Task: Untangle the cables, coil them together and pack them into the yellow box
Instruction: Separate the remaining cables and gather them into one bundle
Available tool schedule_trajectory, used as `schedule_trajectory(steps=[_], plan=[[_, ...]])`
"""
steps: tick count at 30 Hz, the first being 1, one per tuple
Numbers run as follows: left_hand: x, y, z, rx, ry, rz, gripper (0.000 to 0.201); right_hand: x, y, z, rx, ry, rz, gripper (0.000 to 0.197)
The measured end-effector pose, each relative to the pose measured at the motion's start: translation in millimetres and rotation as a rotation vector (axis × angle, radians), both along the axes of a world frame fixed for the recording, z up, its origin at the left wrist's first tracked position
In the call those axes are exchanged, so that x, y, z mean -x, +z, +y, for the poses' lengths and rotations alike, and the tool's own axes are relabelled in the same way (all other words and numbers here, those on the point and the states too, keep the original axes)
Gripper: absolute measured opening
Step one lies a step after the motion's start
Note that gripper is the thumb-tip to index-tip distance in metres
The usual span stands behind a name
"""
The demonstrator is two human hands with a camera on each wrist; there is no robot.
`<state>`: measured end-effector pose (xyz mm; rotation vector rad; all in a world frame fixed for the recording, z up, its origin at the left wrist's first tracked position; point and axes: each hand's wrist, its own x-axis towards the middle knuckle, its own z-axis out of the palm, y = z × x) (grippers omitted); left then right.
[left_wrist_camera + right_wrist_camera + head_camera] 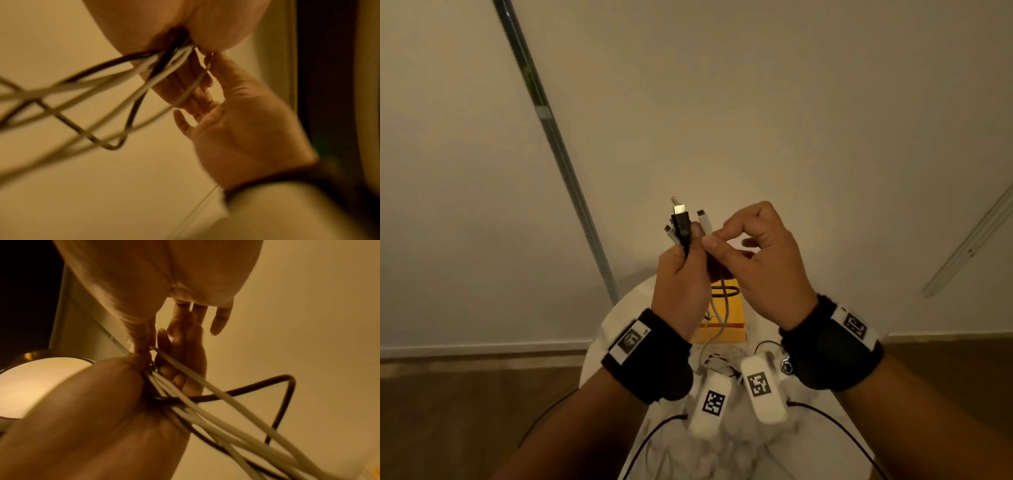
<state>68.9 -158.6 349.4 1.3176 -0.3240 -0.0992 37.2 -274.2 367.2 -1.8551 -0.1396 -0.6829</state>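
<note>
My left hand (pixel 686 248) is raised in front of the wall and grips a bundle of cable ends. A black USB plug (pixel 680 219) and white plugs (pixel 704 221) stick up out of the fist. My right hand (pixel 717 236) pinches one white cable between thumb and forefinger, right beside the left hand's fingers. The white cable (pixel 724 308) hangs down over the yellow box (pixel 734 317) on the table below. In the left wrist view, black and white cables (pixel 141 81) loop out of the left palm. In the right wrist view the cable bundle (pixel 205 402) runs down to the right.
A round white marble table (pixel 739 452) stands below my hands, with two white marker-tagged devices (pixel 762 389) and thin dark wires on it. A metal pole (pixel 558 154) leans against the wall at left. The floor is wood. A ceiling lamp (pixel 41 379) shows in the right wrist view.
</note>
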Motion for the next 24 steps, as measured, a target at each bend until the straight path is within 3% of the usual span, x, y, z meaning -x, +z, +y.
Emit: schedule_trajectory(steps=[4,6,8,10,11,13,15,20,24], plan=[[-1.7,12.4,0.0,0.080,0.004,0.152,0.052,-9.7,1.3,2.2,0.055,-0.045,0.061,0.024],[-7.8,20.5,2.8,0.108,0.018,0.160,0.054,-9.9,-2.5,10.5,-0.160,0.155,0.184,0.044],[-14.3,34.8,8.2,0.170,-0.008,0.137,0.054,-6.2,-12.8,16.9,-0.296,0.433,0.339,0.052],[-21.1,48.6,15.4,0.150,-0.035,0.073,0.052,-2.9,-24.6,15.3,-0.109,0.548,0.390,0.034],[-23.4,52.4,18.5,0.126,-0.045,0.035,0.050,-3.5,-28.4,11.8,0.032,0.533,0.370,0.027],[-25.0,52.0,21.1,0.081,-0.040,-0.029,0.047,-10.9,-32.0,1.8,0.256,0.432,0.322,0.031],[-22.9,48.7,20.4,0.056,-0.002,-0.054,0.047,-17.9,-33.1,-8.6,0.306,0.376,0.340,0.034],[-23.4,57.6,24.4,0.187,0.077,-0.063,0.046,-32.5,-42.2,-32.0,0.471,0.260,0.281,0.043],[-27.9,76.5,34.4,0.229,0.234,-0.192,0.049,-46.0,-57.7,-55.9,0.637,0.133,0.360,0.040]])
